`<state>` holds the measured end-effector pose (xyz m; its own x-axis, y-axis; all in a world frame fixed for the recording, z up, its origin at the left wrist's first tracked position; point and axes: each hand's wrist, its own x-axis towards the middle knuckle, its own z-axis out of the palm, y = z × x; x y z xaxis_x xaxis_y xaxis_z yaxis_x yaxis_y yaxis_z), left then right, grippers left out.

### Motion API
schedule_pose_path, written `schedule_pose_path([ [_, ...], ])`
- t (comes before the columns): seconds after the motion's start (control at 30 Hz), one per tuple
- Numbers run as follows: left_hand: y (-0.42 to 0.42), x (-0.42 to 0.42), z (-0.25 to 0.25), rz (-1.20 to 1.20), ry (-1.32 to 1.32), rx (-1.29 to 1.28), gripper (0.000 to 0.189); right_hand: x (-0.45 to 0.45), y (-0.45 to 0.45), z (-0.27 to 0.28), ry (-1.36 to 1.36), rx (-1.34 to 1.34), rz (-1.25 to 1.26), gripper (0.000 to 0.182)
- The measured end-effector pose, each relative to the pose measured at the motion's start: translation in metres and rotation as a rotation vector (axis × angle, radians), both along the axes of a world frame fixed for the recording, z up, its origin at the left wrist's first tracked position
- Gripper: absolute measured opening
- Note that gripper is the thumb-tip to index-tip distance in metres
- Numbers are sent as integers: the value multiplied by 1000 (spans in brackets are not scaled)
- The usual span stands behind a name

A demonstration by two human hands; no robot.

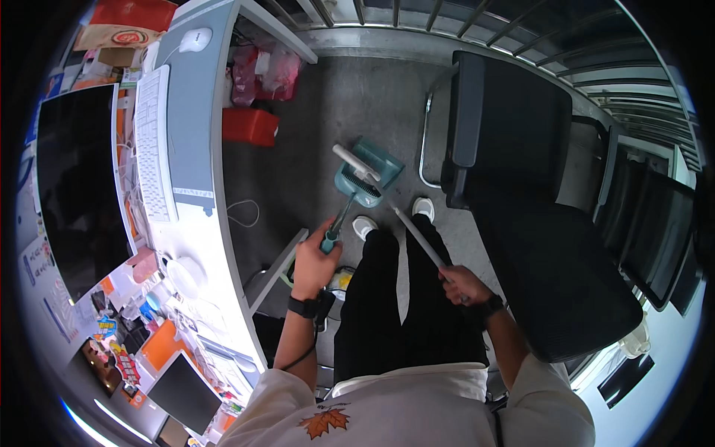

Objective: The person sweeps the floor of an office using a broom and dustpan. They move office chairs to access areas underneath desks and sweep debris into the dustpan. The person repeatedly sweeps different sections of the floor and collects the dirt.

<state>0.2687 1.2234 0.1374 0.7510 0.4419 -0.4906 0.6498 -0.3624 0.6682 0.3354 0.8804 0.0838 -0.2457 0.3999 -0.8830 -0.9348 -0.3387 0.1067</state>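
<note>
My left hand [317, 260] is closed around the handle of a teal long-handled dustpan [366, 197], whose pan lies on the floor ahead of my feet. A dark comb of teeth runs along the pan's inside. In my right hand [465, 285] is the grey stick of a broom [420, 239], slanting down toward the pan. The broom's pale, narrow head [356, 161] lies across the dustpan, over its opening. Its bristles are hard to make out, and I cannot tell whether the pan holds any dirt.
To the left runs a desk [192, 215] with a keyboard [152, 145] and a monitor [81, 190]. A red box [249, 126] and plastic bags [273, 70] sit beneath it. A cable loop [244, 213] lies nearby. Black chairs [516, 128] stand on the right, metal railings [491, 28] beyond.
</note>
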Motion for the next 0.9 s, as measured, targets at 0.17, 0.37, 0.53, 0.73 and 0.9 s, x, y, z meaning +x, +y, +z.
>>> schedule_pose_path([
  [0.17, 2, -11, -1, -18, -20, 4, 45, -8, 24, 8, -322, -48, 57, 31],
  [0.37, 3, -6, 32, -85, -51, 113, 42, 8, 101, -51, -553, -107, -97, 34],
  [0.53, 20, -6, 23, 76, -252, 80, 42, 46, 140, -62, -583, -184, -183, 32],
  [0.73, 34, 56, 23, 81, -194, 40, 45, 86, 155, -67, -741, -301, 57, 26],
  [0.9, 43, 125, 10, 118, -226, -18, 47, 137, 171, -73, -815, -372, 178, 30],
])
